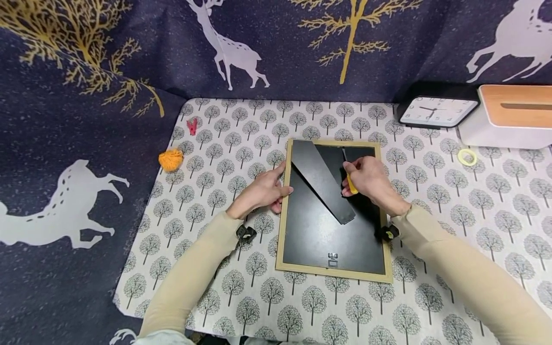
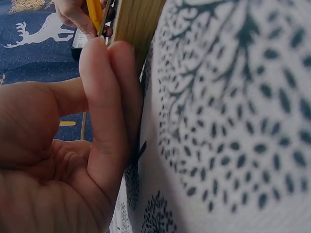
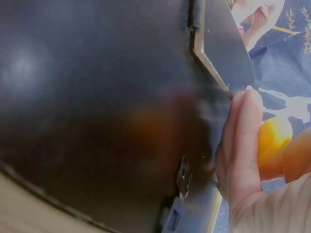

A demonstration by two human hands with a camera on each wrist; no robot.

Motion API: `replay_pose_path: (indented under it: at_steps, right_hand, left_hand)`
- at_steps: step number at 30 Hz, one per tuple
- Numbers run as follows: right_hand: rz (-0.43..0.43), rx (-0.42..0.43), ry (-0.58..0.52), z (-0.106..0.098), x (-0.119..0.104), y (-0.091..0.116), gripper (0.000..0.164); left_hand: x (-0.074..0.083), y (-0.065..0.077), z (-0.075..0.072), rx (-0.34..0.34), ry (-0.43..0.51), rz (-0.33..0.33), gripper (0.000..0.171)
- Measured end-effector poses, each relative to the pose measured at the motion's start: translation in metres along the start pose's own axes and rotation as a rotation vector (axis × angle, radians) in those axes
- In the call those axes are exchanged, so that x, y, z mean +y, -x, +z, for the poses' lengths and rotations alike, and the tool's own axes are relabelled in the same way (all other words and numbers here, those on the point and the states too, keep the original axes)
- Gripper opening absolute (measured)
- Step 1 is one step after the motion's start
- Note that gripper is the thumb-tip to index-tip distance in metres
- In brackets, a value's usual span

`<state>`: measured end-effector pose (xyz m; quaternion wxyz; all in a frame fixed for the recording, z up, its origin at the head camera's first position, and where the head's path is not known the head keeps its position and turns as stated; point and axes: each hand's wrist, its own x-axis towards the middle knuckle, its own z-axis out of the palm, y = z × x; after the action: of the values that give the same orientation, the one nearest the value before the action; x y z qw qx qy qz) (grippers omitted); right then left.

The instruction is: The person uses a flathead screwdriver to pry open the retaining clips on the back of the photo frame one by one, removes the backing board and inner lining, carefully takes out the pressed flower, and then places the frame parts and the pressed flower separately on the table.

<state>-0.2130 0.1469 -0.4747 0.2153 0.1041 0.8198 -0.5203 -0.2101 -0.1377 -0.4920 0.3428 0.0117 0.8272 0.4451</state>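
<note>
A picture frame (image 1: 281,239) with a light wood rim lies back side up, showing its black backing board (image 1: 312,239). Slantwise across the board lies a black stand leg (image 1: 323,175). My left hand (image 1: 266,190) holds the frame's left rim, thumb on top and fingers against the side. In my right hand (image 1: 371,178) is a screwdriver with a yellow handle (image 1: 351,184); its thin metal shaft (image 1: 344,154) points at the board's far edge. The right wrist view shows the yellow handle (image 3: 274,138) partly hidden behind the fingers.
A metal hanger (image 1: 332,260) sits near the frame's close edge. Right of the frame are a clock (image 1: 439,111), a tissue box (image 1: 517,117) and a yellow tape roll (image 1: 467,157). To the left lie an orange pompom (image 1: 170,160) and a red clothespin (image 1: 191,126).
</note>
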Motion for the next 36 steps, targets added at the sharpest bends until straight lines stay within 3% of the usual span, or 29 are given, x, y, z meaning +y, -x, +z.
replay_pose_path:
  at_steps: [22, 30, 36]
  right_hand:
    - [0.012, -0.020, -0.032, 0.0011, 0.0003, 0.0005, 0.042]
    - [0.067, -0.034, -0.147, 0.0005, 0.0045, 0.0003, 0.048]
    - [0.070, -0.064, -0.210, -0.0014, 0.0020, 0.0033, 0.041]
  left_hand:
    - [0.0016, -0.0034, -0.0018, -0.021, -0.027, -0.029, 0.103]
    - [0.0016, -0.0028, -0.0002, -0.023, -0.007, -0.024, 0.104]
    - [0.0036, -0.0025, -0.0002, -0.021, -0.003, -0.023, 0.104]
